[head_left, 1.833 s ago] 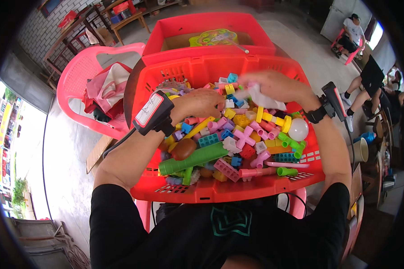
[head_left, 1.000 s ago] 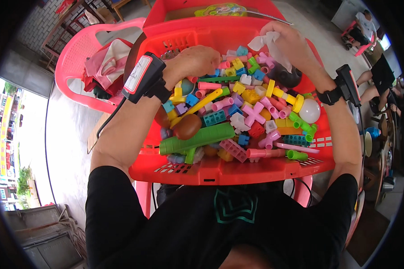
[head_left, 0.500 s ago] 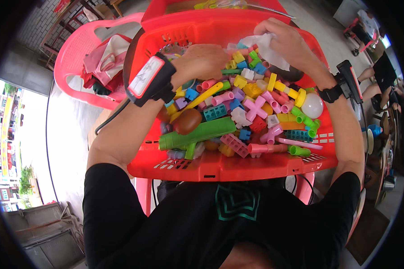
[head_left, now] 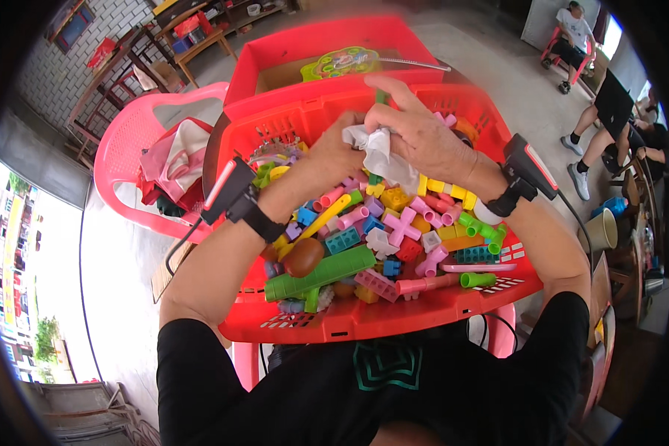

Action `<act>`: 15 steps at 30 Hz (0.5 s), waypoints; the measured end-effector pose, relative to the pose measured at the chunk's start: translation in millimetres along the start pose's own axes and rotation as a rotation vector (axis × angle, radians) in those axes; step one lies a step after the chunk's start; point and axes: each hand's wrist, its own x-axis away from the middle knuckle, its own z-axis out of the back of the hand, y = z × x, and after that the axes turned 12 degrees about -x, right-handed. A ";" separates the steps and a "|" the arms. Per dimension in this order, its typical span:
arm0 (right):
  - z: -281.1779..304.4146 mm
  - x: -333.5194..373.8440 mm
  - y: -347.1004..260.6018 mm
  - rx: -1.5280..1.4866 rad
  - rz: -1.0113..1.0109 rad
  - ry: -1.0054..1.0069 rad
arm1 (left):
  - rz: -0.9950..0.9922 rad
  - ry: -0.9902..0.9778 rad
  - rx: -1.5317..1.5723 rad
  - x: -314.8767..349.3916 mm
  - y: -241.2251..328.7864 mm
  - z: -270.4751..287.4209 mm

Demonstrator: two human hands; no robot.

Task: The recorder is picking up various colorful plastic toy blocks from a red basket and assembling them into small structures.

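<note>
Both hands meet over the far half of a red plastic basket point(head_left: 327, 327) heaped with colourful toy building pieces. My right hand point(head_left: 427, 141) is closed on a crumpled white wipe point(head_left: 383, 152), its index finger raised. My left hand point(head_left: 334, 156) is curled against the wipe's left side; a small green toy piece point(head_left: 380, 97) shows upright between the hands, mostly hidden by fingers. Below them lie a long green block point(head_left: 323, 271), a brown egg-shaped toy point(head_left: 303, 257), a yellow stick point(head_left: 323, 219) and a pink cross-shaped connector point(head_left: 401, 225).
Behind the basket stands an open red box point(head_left: 275, 56) holding a green-yellow toy point(head_left: 342, 63). At left, a pink plastic chair point(head_left: 115, 141) carries folded cloth point(head_left: 182, 152). Seated people point(head_left: 576, 37) are at the far right, near a cream bucket point(head_left: 600, 229).
My left hand has lifted from the pieces and come to the right hand. The right hand has moved left with the wipe. The view has tilted up, showing more of the red box.
</note>
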 end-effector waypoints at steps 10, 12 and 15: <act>38.2 -4.1 33.0 -0.079 -0.224 0.141 | 0.008 -0.214 -0.087 3.4 8.7 -10.4; 44.5 -1.9 35.1 -0.585 -0.437 0.205 | -0.022 -0.224 -0.087 2.9 9.8 -13.4; 50.1 -10.6 27.4 -0.776 -0.428 0.337 | -0.071 -0.182 0.051 -1.3 4.4 -8.0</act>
